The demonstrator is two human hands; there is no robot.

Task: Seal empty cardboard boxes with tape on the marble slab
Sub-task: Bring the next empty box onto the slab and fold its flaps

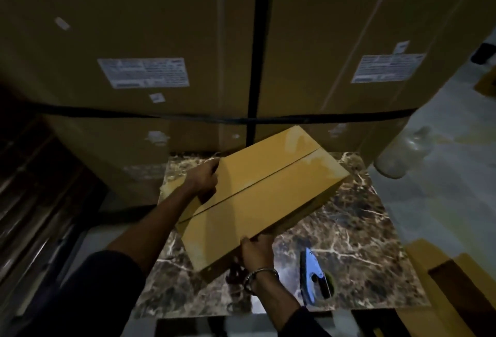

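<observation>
A yellow-brown cardboard box (pixel 264 197) is held tilted over the dark marble slab (pixel 357 232), its two top flaps closed along a bare middle seam. My left hand (pixel 204 178) grips the box's far left edge. My right hand (pixel 256 252), with a metal bangle on the wrist, grips the near edge from below. A blue tape dispenser (pixel 312 275) lies on the slab to the right of my right hand.
Large brown cartons (pixel 150 41) bound with black straps stand stacked right behind the slab. A clear plastic bundle (pixel 402 151) lies on the floor at the right. Flat cardboard pieces (pixel 456 277) lie at the lower right. Dark metal rails run down the left side.
</observation>
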